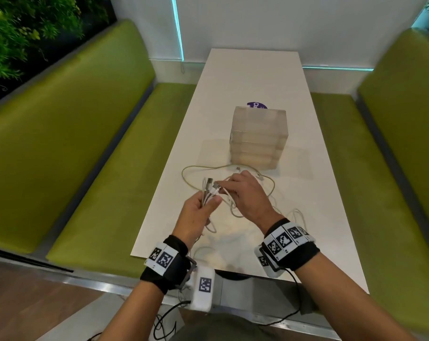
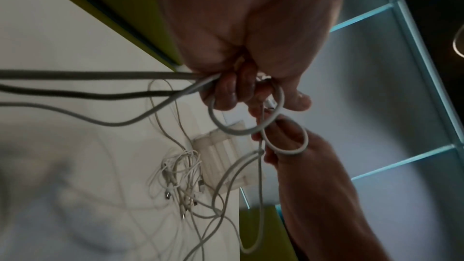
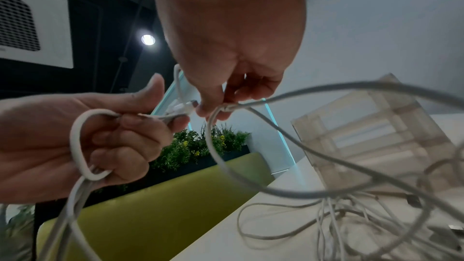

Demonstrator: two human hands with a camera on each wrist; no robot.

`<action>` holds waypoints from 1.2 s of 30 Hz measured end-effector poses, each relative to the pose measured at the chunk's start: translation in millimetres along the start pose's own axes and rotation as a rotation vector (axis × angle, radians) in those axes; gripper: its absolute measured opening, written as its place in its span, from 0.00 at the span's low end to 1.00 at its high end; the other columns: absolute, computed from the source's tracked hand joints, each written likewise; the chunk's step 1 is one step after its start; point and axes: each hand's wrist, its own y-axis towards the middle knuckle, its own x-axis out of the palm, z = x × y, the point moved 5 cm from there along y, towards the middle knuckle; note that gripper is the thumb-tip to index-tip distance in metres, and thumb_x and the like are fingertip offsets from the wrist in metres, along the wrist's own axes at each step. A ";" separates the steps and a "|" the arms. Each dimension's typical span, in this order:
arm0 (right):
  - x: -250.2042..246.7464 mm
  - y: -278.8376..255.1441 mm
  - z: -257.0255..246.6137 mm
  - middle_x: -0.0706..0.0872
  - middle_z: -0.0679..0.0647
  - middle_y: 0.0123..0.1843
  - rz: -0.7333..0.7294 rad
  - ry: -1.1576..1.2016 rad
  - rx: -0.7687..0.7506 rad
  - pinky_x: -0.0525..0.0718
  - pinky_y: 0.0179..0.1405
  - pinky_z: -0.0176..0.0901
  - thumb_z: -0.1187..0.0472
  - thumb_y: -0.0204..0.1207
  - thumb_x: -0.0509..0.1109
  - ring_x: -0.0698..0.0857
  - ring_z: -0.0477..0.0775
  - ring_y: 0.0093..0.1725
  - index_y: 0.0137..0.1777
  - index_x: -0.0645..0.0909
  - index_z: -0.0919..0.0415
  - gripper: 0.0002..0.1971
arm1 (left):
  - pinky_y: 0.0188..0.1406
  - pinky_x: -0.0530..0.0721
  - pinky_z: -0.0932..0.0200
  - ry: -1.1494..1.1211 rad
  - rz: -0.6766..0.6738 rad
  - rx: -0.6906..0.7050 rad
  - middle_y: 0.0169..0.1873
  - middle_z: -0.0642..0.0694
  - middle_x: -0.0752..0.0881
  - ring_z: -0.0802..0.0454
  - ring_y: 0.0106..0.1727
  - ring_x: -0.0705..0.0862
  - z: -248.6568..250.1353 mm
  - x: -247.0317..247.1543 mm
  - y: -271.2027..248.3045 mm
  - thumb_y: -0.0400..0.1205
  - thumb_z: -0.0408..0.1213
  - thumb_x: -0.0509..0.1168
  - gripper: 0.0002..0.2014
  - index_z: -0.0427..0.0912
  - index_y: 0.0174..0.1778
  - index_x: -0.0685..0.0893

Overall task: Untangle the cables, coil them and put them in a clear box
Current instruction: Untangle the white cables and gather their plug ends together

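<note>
left hand (image 1: 198, 212): curled round a bunch of white cables (image 1: 209, 193), plug ends poking up past the thumb; a loop is seen hanging under the fingers in the right wrist view.
right hand (image 1: 247, 195): fingertips pinched on one plug end right next to the left hand's bunch, other fingers loosely bent.
cable mess (image 1: 233, 173): the rest is left loose on the desk (image 1: 252, 77), spread under and around both hands, some loops trailing toward the near edge.
clear boxes (image 1: 257, 137): stacked about mid-desk, just beyond the cables, lids on, nothing visible inside as far as can be told.
purple sticker (image 1: 256, 105): partly hidden behind the stack.
green benches (image 1: 68, 134): seen along both long sides of the desk.
</note>
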 end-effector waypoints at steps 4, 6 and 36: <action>-3.0 3.4 -10.4 0.84 0.54 0.34 0.017 -0.118 -0.095 0.81 0.36 0.53 0.58 0.75 0.60 0.78 0.61 0.37 0.56 0.88 0.60 0.18 | 0.21 0.68 0.68 -0.015 -0.005 -0.040 0.27 0.49 0.66 0.59 0.24 0.64 -1.2 10.8 -0.4 0.82 0.42 0.65 0.11 0.45 0.35 0.77; -3.1 3.4 -13.8 0.83 0.54 0.34 0.027 -0.142 -0.108 0.84 0.36 0.56 0.56 0.74 0.57 0.79 0.62 0.36 0.57 0.87 0.62 0.21 | 0.21 0.68 0.68 -0.039 0.013 -0.064 0.28 0.48 0.67 0.58 0.24 0.64 -1.1 13.0 1.0 0.82 0.44 0.66 0.12 0.43 0.36 0.76; -0.2 -6.9 34.9 0.89 0.52 0.50 -0.132 -0.002 0.194 0.79 0.48 0.45 0.69 0.77 0.65 0.83 0.55 0.55 0.59 0.87 0.58 0.15 | 0.21 0.69 0.66 0.089 0.113 0.039 0.27 0.49 0.69 0.58 0.24 0.66 -1.4 -17.8 13.6 0.84 0.43 0.64 0.15 0.32 0.43 0.80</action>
